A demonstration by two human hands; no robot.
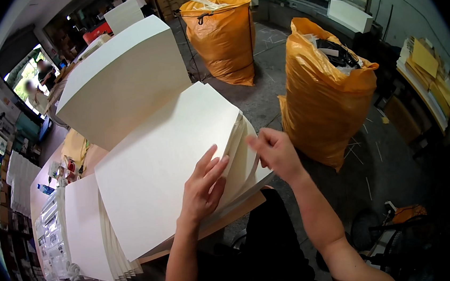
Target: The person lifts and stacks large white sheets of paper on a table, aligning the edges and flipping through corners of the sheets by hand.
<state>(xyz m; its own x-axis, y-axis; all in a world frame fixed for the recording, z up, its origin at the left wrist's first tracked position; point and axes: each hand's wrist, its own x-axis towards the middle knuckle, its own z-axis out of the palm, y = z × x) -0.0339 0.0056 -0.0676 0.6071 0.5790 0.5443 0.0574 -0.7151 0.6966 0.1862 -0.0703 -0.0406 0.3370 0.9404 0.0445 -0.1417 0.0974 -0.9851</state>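
A pile of large white paper sheets (162,162) lies fanned on the table in front of me. Along its right side the sheet edges (245,163) are bent and slightly separated. My left hand (203,188) is over this right side, fingers stretched out and apart, holding nothing. At the pile's right corner is my right hand (278,154), its fingers curled in close to the sheet edges. Whatever those fingers may pinch is hidden. Behind the pile stands a tall block of stacked white sheets (124,85).
Another fanned stack of white sheets (85,222) and clear-wrapped packs (51,238) lie to the left. A co-worker's gloved hand (74,274) is beside them. Two orange sacks (221,39) (328,99) stand on the floor at the right. Scraps (351,151) litter the floor.
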